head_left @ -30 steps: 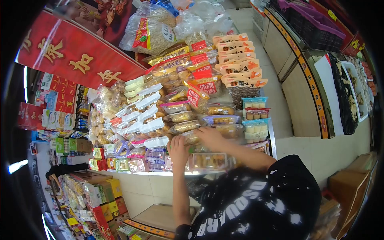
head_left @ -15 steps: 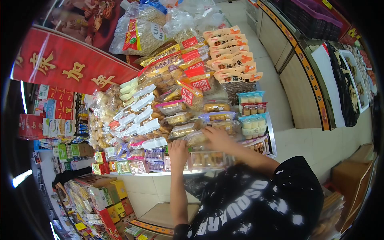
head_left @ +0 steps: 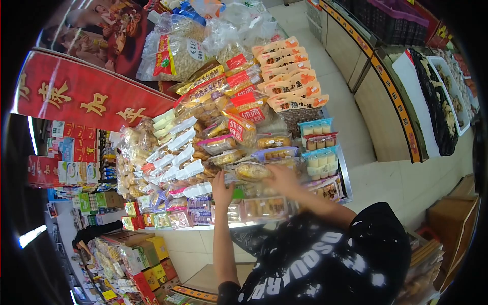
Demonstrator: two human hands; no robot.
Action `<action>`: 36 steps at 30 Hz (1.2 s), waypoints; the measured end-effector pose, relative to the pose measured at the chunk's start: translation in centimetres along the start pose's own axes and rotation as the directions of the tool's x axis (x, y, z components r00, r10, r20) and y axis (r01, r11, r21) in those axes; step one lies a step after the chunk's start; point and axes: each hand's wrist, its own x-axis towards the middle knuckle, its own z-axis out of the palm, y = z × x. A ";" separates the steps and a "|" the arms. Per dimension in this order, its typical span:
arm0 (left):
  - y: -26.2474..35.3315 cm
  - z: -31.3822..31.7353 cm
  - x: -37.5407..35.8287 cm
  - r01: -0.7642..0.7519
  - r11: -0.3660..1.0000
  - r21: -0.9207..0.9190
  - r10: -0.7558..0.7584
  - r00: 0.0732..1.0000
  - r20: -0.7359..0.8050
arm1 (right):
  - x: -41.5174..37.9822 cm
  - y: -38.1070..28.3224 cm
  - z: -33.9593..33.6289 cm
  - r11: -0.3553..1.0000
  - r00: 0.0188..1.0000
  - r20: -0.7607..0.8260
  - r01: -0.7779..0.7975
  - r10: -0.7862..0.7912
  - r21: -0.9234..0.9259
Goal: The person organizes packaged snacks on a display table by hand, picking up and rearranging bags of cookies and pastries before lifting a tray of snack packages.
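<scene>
A clear bag of bread [head_left: 252,172], an oblong golden loaf, is between my hands, above the front rows of the display. My right hand [head_left: 283,181] grips its right end, fingers curled over the wrapper. At the left end of the same wrapper is my left hand [head_left: 222,190], its fingers closed on the plastic edge; the fingertips are partly hard to make out. Just beyond lie a purple-edged bread pack [head_left: 276,153] and another wrapped bread [head_left: 225,157]. Nearer to me, below the hands, is a clear box of pastries [head_left: 266,208].
Orange-topped snack bags [head_left: 297,103] stand in a row at the back right. Blue-topped packs [head_left: 321,163] sit at the table's right end. White-topped bread bags [head_left: 178,158] fill the left. A red banner [head_left: 91,94] borders the far left. A counter [head_left: 384,109] stands across the aisle.
The bagged bread has come up and tilted so its loaf shows more clearly between my hands. My left hand has shifted slightly left; my right hand has turned around the bag's end.
</scene>
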 end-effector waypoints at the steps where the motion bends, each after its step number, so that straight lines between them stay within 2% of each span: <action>1: 0.1 0.5 0.3 -0.050 0.966 0.253 0.035 0.997 0.064 | 0.1 -0.1 -0.1 1.000 1.000 -0.004 -0.015 0.015 0.027; 2: 0.1 1.1 0.5 -0.110 0.867 0.486 0.051 0.990 0.134 | 0.2 -0.5 -0.2 0.998 1.000 -0.007 -0.029 0.030 0.055; 3: 0.0 1.7 0.7 -0.108 0.867 0.486 0.050 0.990 0.130 | 0.5 -0.6 -0.2 0.998 1.000 -0.006 -0.025 0.025 0.054; 5: -0.4 2.9 0.8 0.045 0.820 0.571 -0.159 0.975 0.153 | 1.1 -1.1 -0.4 0.992 0.997 -0.019 -0.072 0.075 0.106; 9: -1.9 3.8 1.6 0.117 0.894 0.432 -0.215 0.958 0.187 | 2.6 -1.5 -1.0 0.998 0.999 0.008 -0.040 0.040 0.040; 11: -2.2 3.6 2.2 0.117 0.882 0.457 -0.215 0.962 0.169 | 3.4 -1.5 -0.4 0.985 0.987 -0.026 0.158 -0.161 -0.068; 12: -2.2 3.2 2.3 0.116 0.881 0.458 -0.217 0.961 0.174 | 3.6 -1.6 -0.1 0.986 0.987 -0.026 0.153 -0.156 -0.067; 14: -1.6 2.1 3.4 0.005 0.893 0.451 -0.140 0.953 0.268 | 4.7 -2.0 0.5 0.974 0.977 -0.033 0.209 -0.213 -0.089; 15: -0.2 1.3 4.1 0.002 0.892 0.451 -0.138 0.953 0.269 | 5.3 -2.6 0.4 0.974 0.977 -0.036 0.208 -0.212 -0.089; 17: 2.4 -0.4 4.8 -0.168 0.759 0.629 -0.220 0.843 0.491 | 6.2 -3.7 0.3 0.986 0.987 0.106 0.132 -0.121 -0.102; 19: 3.8 -0.2 4.4 -0.195 0.749 0.633 -0.178 0.862 0.475 | 7.5 -3.5 2.1 0.977 0.980 0.139 0.163 -0.143 -0.140; 21: 2.7 1.2 4.1 -0.231 0.741 0.631 -0.123 0.877 0.465 | 8.6 -3.4 3.2 0.964 0.973 0.166 0.191 -0.161 -0.187; 22: -0.3 2.9 3.9 -0.030 0.843 0.537 -0.272 0.837 0.475 | 9.2 -3.5 3.5 0.956 0.965 0.221 0.189 -0.139 -0.223; 23: -1.9 3.9 3.3 0.183 0.883 0.432 -0.405 0.762 0.505 | 9.6 -3.4 3.7 0.948 0.956 0.273 0.185 -0.112 -0.258; 24: -1.0 3.9 1.9 0.183 0.883 0.431 -0.405 0.760 0.508 | 10.0 -3.2 3.8 0.949 0.956 0.273 0.182 -0.109 -0.258; 25: 0.3 4.1 -0.1 0.115 0.843 0.525 -0.328 0.884 0.333 | 10.3 -3.1 3.9 0.946 0.951 0.293 0.183 -0.100 -0.269; 26: 1.8 4.2 -1.2 0.066 0.782 0.620 -0.205 0.966 0.157 | 10.8 -2.8 4.1 0.942 0.947 0.309 0.183 -0.092 -0.281; 27: 3.1 4.3 -1.7 0.063 0.782 0.620 -0.205 0.966 0.160 | 11.2 -2.5 4.9 0.943 0.947 0.307 0.180 -0.089 -0.282; 29: 4.5 4.5 -3.2 0.061 0.757 0.651 -0.105 0.994 0.030 | 11.2 -1.9 6.8 0.917 0.923 0.363 0.249 -0.127 -0.312; 30: 4.5 4.6 -3.3 0.070 0.757 0.650 -0.116 0.993 0.028 | 10.7 -2.0 7.8 0.917 0.919 0.373 0.252 -0.126 -0.310; 32: 4.0 4.7 -2.5 0.087 0.758 0.647 -0.124 0.992 0.012 | 9.9 -2.4 9.6 0.870 0.938 0.289 0.298 -0.190 -0.394; 36: 2.4 4.6 -0.9 0.127 0.831 0.541 -0.117 0.992 -0.053 | 9.5 -2.5 10.3 0.867 0.934 0.228 0.344 -0.276 -0.360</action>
